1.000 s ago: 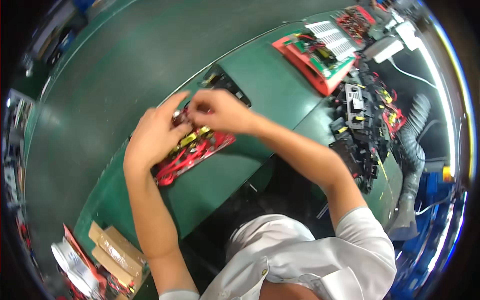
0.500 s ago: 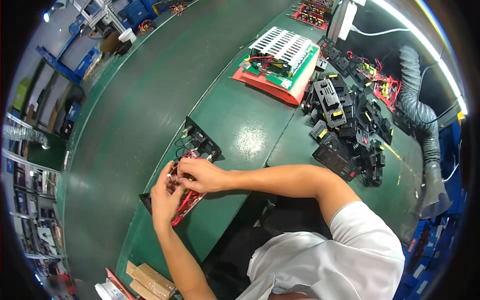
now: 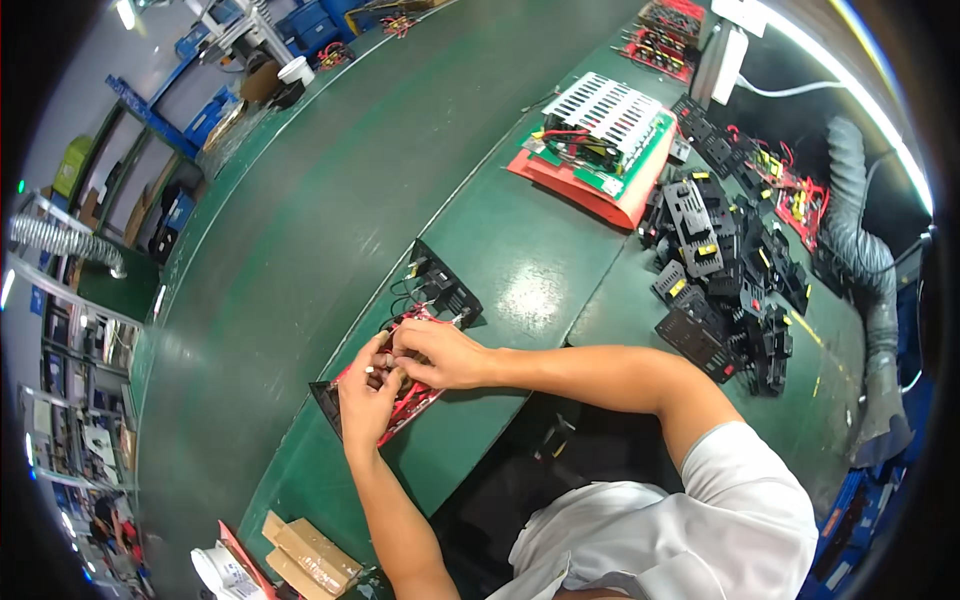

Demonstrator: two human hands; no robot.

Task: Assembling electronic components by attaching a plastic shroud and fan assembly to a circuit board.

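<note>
Fingers of the left hand and right hand curl in toward each other over a red board, tips close together; whether either grip is closed on something cannot be told, since the hands hide it. The board, carrying red wires, lies left of centre on the green table, with a black panel at its far end. Farther right, a slotted metal cover sits on a green circuit board. Right of that, black plastic housings lie heaped. Near left are a cardboard box and a white tub.
</note>
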